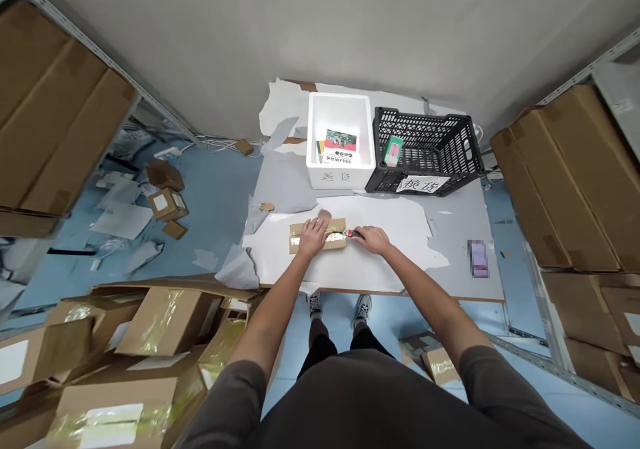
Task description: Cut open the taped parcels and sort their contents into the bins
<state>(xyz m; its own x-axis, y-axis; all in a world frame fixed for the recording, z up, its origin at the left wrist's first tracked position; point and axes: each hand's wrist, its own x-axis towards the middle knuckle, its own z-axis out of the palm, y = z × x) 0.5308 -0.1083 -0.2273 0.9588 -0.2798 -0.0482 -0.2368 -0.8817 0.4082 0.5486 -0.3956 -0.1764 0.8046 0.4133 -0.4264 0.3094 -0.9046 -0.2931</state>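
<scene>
A small brown cardboard box (337, 225) with shiny tape and a white label lies on the white-covered table (370, 265). Spread over the top of the box, my left hand (313, 234) rests with its fingers apart. At the right end of the box, my right hand (373, 239) is closed around a red and black cutter (356, 233), whose tip is at the box's edge. Just behind my left hand is a small brownish round piece (325, 215).
Behind the box stand a white bin (341, 179) with booklets and a black crate (450, 125) holding a green packet. A blurred purple item (479, 259) lies at the table's right. Cartons (160, 322) fill the lower left; shelves with boxes (580, 175) flank the right.
</scene>
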